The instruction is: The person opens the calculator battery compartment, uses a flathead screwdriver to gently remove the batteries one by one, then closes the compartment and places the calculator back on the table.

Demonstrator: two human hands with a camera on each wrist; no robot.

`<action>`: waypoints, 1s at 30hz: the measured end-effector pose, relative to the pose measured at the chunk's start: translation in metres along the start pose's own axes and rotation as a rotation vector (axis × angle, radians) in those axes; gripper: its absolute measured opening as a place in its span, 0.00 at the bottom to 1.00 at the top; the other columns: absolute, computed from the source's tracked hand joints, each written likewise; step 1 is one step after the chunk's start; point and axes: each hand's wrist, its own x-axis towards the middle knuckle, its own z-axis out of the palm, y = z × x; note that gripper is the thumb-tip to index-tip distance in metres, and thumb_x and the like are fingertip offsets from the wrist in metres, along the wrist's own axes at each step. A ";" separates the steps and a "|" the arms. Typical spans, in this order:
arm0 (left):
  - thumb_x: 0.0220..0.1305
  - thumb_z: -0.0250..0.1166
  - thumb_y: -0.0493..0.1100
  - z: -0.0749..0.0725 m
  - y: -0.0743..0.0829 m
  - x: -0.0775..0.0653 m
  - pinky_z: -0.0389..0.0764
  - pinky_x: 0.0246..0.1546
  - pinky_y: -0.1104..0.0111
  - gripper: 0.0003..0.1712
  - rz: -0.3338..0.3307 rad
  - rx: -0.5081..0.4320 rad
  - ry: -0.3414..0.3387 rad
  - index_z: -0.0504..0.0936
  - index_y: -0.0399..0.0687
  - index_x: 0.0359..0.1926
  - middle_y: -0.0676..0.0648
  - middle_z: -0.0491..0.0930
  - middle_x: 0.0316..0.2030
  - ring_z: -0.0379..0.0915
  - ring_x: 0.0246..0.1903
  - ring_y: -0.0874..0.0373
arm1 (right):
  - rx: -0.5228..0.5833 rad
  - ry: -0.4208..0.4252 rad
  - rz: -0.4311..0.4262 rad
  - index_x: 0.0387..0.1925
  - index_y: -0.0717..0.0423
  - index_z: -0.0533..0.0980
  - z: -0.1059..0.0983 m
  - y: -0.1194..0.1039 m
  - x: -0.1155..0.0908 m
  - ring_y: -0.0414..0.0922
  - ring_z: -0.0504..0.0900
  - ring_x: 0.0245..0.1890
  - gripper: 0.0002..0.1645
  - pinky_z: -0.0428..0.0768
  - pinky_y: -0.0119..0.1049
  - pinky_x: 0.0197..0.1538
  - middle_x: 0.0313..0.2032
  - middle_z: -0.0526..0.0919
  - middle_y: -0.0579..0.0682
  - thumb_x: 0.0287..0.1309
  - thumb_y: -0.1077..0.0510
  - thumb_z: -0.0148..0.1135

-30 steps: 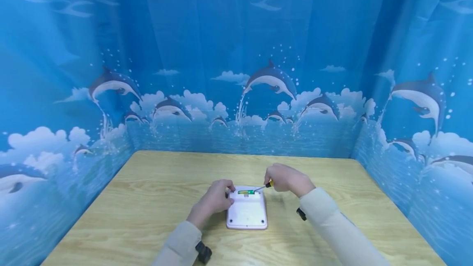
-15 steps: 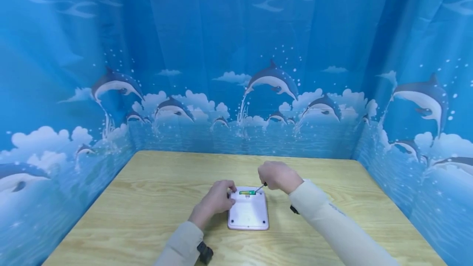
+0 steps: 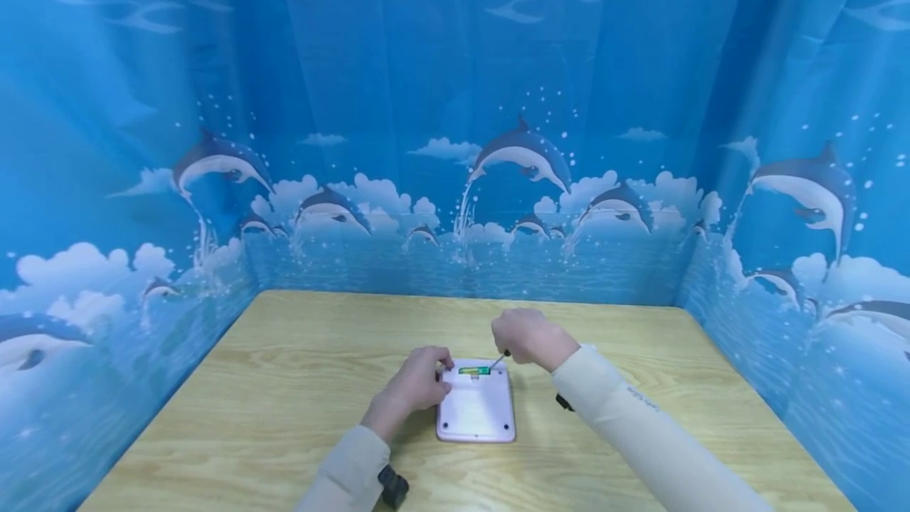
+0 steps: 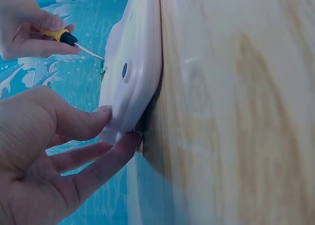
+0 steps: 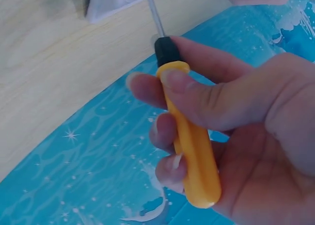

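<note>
Fingers of the right hand (image 3: 529, 336) curl round the yellow handle of a screwdriver (image 5: 189, 146), thumb pressed along its top near the black collar, so the grip is closed firmly on the tool. In the right wrist view the handle fills the centre of the frame and the thin metal shaft runs up toward the top edge, where its tip meets the white device (image 3: 475, 403) beside a small green part (image 3: 473, 370). In the head view that green part sits in a slot near the far edge of the device, just below the middle of the frame, and the shaft slants down to it from the right hand.

The device lies flat with its back upward on the wooden table (image 3: 284, 385), in the lower centre of the head view, its rim pinkish and small dark dots at its corners.

The left hand (image 3: 415, 385) rests at the device's far left corner. In the left wrist view, at the lower left of the frame, its thumb (image 4: 74, 121) presses on the top of the white shell while the fingers (image 4: 106, 161) reach against the edge below it, lightly bent, pinching the corner between them.

Blue curtain (image 3: 455, 101) printed with dolphins and clouds fills the upper part of the head view and both sides.
</note>
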 end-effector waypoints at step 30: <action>0.62 0.71 0.33 0.000 0.002 0.000 0.78 0.32 0.66 0.13 -0.008 0.032 0.001 0.83 0.45 0.47 0.47 0.80 0.41 0.73 0.33 0.56 | 0.379 0.020 -0.027 0.47 0.50 0.88 0.025 0.035 -0.011 0.53 0.85 0.58 0.28 0.85 0.47 0.59 0.49 0.91 0.48 0.61 0.80 0.57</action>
